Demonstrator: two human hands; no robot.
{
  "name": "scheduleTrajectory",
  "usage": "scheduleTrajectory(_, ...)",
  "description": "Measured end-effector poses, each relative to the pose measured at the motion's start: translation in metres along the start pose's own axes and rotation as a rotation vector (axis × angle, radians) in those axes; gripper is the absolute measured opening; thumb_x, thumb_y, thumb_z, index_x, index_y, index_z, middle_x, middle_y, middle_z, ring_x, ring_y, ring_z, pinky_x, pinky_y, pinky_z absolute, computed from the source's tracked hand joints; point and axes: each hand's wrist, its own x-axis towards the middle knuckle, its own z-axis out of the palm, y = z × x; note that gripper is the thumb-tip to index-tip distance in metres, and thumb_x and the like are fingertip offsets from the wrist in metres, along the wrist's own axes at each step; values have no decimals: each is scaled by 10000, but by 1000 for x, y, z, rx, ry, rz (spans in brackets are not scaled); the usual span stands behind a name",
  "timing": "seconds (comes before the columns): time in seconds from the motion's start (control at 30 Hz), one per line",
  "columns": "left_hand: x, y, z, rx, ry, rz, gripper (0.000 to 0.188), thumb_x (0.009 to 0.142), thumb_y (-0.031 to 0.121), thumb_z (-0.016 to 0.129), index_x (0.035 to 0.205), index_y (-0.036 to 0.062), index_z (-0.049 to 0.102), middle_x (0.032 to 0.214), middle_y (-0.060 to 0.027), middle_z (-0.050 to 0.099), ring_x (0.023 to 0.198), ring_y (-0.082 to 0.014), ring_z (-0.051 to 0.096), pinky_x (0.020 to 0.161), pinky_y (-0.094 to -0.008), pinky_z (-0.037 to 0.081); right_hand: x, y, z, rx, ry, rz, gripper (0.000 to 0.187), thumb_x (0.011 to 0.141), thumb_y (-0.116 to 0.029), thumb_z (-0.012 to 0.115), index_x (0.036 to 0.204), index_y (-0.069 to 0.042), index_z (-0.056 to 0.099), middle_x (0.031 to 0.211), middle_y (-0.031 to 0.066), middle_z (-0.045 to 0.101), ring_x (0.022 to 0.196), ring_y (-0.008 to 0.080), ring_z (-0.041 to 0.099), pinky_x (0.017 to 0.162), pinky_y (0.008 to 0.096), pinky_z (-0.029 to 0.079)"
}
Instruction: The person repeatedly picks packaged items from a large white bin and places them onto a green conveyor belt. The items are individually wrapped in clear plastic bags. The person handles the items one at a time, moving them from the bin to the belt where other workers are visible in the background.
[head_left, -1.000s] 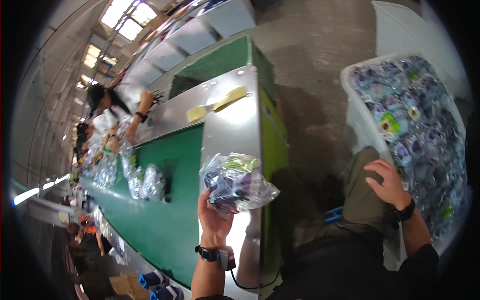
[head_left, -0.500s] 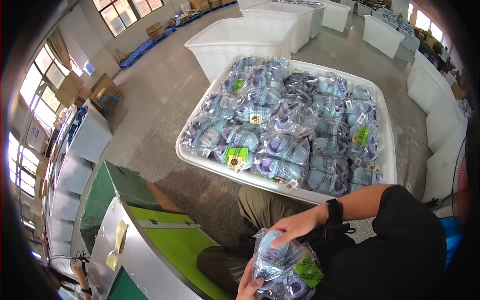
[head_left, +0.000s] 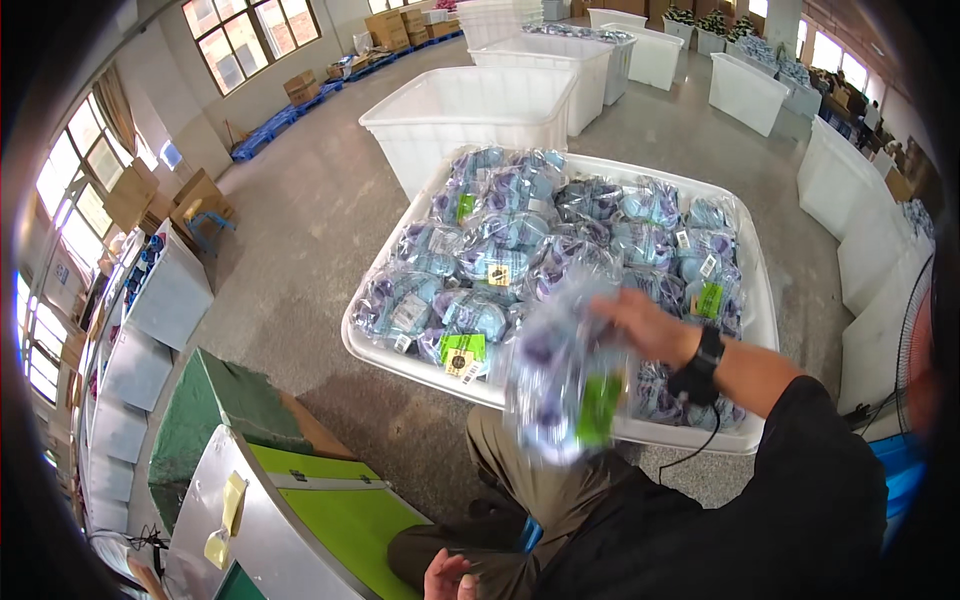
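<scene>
A factory packing hall (concrete floor), white bins (head_left: 470, 120), stacked cartons (head_left: 200, 200).

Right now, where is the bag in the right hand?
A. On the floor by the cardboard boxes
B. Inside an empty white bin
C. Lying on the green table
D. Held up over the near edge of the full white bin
D: the right hand grips the blurred bag in the air above the near rim of the bin.
</scene>
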Motion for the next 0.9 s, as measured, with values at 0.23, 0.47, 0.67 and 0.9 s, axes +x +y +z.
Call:
scheduleTrajectory(0.23, -17, -29, -30, -5, 73, -76, 435, 1071, 104, 660, 1494, 56, 569, 1283, -52, 687, 1128, -150, 652, 977, -296, 519, 90, -27, -141, 410, 377, -166, 496, 1097, -456, 575, 1378, -48, 602, 1251, 125, 727, 1078, 242, 729, 968, 403, 586)
scheduleTrajectory(0.47, -18, -38, -28, 190, 33, -129, 472, 1059, 129, 685, 1504, 39, 558, 1264, -91, 676, 1150, -173, 638, 998, -305, 505, 152, 51, -216, -965, 1182, -72, 705, 945, -385, 691, 1448, 77, 519, 1321, 299, 675, 1217, 508, 640, 1054, 498, 509)
scheduleTrajectory(0.67, -24, -30, -30, 151, 91, -119, 442, 1065, 116, 669, 1487, 26, 573, 1251, -88, 682, 1128, -173, 648, 989, -305, 515, 166, 73, -201, -1226, 702, -363, 464, 955, -371, 676, 1298, -60, 697, 1369, 224, 630, 1188, 441, 637, 1020, 509, 521)
scheduleTrajectory(0.9, -21, -38, -33, 100, 106, -52, 434, 1070, 116, 665, 1480, 7, 572, 1252, -91, 685, 1132, -175, 664, 1011, -310, 513, 139, 56, -176, -1317, 552, -160, 384, 989, -396, 642, 1180, -73, 724, 1180, 200, 674, 1137, 402, 636, 975, 501, 522)
